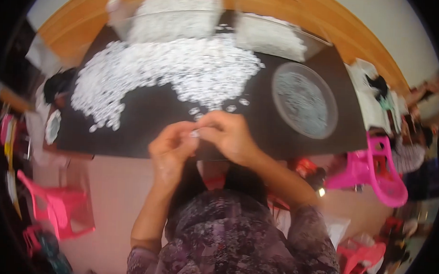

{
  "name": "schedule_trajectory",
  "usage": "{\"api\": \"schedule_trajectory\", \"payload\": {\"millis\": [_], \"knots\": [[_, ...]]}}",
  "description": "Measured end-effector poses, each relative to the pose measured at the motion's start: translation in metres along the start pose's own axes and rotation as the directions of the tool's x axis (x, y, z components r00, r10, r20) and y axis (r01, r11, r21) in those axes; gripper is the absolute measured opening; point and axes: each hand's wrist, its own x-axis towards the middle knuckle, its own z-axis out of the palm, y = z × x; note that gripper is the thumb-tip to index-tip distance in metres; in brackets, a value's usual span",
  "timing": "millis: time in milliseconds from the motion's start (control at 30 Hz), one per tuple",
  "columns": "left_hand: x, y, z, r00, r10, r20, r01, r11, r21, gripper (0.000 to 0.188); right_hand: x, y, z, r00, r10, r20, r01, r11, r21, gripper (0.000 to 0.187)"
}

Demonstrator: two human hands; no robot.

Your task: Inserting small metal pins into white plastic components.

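Note:
Near the front edge of the dark table (143,108), my left hand (171,145) and my right hand (228,134) meet with fingertips pinched together. Between them shows a small white piece (195,133), too blurred to name more exactly. Just beyond my fingers spreads a wide pile of small white pieces (154,60), flat and roundish, with a few loose ones near my right hand. To the right sits a round clear tub (332,109) holding many thin grey pieces (300,101) whose kind I cannot make out.
At the table's back stand two clear bins, the left bin (177,27) heaped with white pieces and the right bin (271,37) filled too. A pink chair (62,209) is on the left floor, a magenta stool (373,171) by the table's right corner. White bags (366,81) lie farther right.

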Motion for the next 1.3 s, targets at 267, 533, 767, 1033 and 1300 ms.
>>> {"api": "schedule_trajectory", "payload": {"millis": [267, 533, 767, 1033, 1300], "knots": [[-0.008, -0.006, -0.027, 0.998, -0.052, -0.048, 0.048, 0.997, -0.066, 0.013, 0.039, 0.005, 0.001, 0.916, -0.400, -0.033, 0.301, 0.737, -0.605, 0.007], [-0.007, -0.008, -0.040, 0.998, -0.048, -0.048, 0.038, 0.979, -0.199, 0.014, 0.066, 0.020, 0.029, 0.890, -0.428, 0.157, 0.333, 0.378, -0.864, 0.015], [-0.004, -0.004, -0.047, 0.993, -0.075, -0.086, 0.056, 0.976, -0.212, 0.011, 0.081, 0.012, 0.034, 0.898, -0.301, 0.320, 0.400, 0.256, -0.880, 0.007], [-0.001, -0.008, -0.049, 0.989, -0.083, -0.122, 0.052, 0.970, -0.236, 0.007, 0.076, 0.019, 0.023, 0.829, -0.445, 0.338, 0.490, 0.286, -0.824, 0.009], [-0.002, -0.008, -0.056, 0.987, -0.084, -0.139, 0.048, 0.968, -0.245, 0.007, 0.071, 0.015, 0.019, 0.901, -0.365, 0.235, 0.402, 0.498, -0.768, 0.005]]}}
